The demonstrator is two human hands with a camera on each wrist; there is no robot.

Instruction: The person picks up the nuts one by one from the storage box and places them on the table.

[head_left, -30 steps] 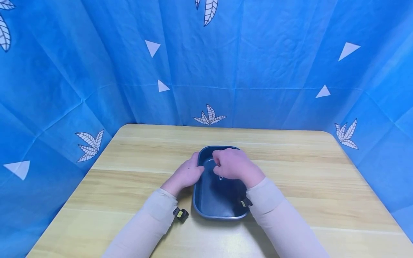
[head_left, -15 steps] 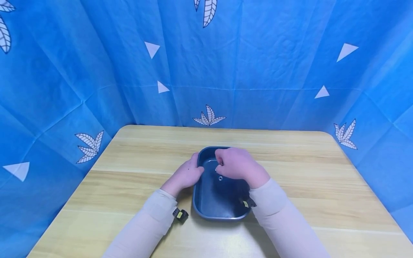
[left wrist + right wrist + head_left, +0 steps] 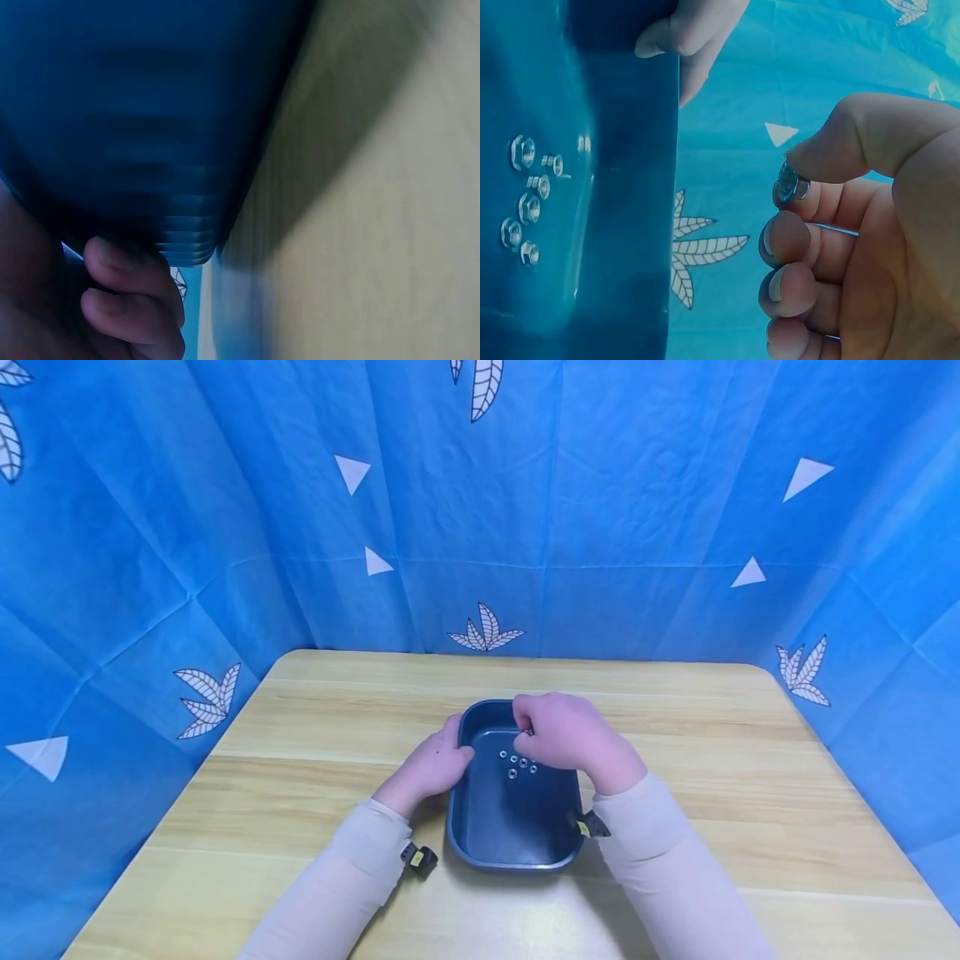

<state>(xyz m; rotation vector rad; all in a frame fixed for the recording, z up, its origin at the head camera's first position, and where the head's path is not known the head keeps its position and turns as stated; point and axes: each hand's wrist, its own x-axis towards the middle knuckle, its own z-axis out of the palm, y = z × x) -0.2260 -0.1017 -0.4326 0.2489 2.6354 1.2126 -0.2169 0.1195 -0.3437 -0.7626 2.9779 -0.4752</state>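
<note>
A dark blue rectangular tray [image 3: 514, 866] lies on the table, and my left hand [image 3: 438, 762] grips its left rim, thumb over the edge. From the left wrist, the hand's curled fingers [image 3: 131, 315] show against the tray's ribbed outer wall [image 3: 150, 150]. Over the tray's far right corner, my right hand [image 3: 567, 737] pinches a small metal nut [image 3: 788, 182] between thumb and index finger, with the other fingers curled beneath. Several loose hex nuts [image 3: 529, 208] of differing sizes lie in a cluster on the tray floor, below and left of the right hand.
The light wooden table [image 3: 337, 727] spreads around the tray on all sides. Blue patterned curtains [image 3: 637, 527] hang along its back and sides. A small black wrist camera [image 3: 422, 860] sits by the left sleeve, and another [image 3: 592, 824] overlaps the tray's right rim.
My right hand has moved right and slightly away across the tray, uncovering the nuts on its floor. The left hand keeps its hold on the rim, and the tray has not moved.
</note>
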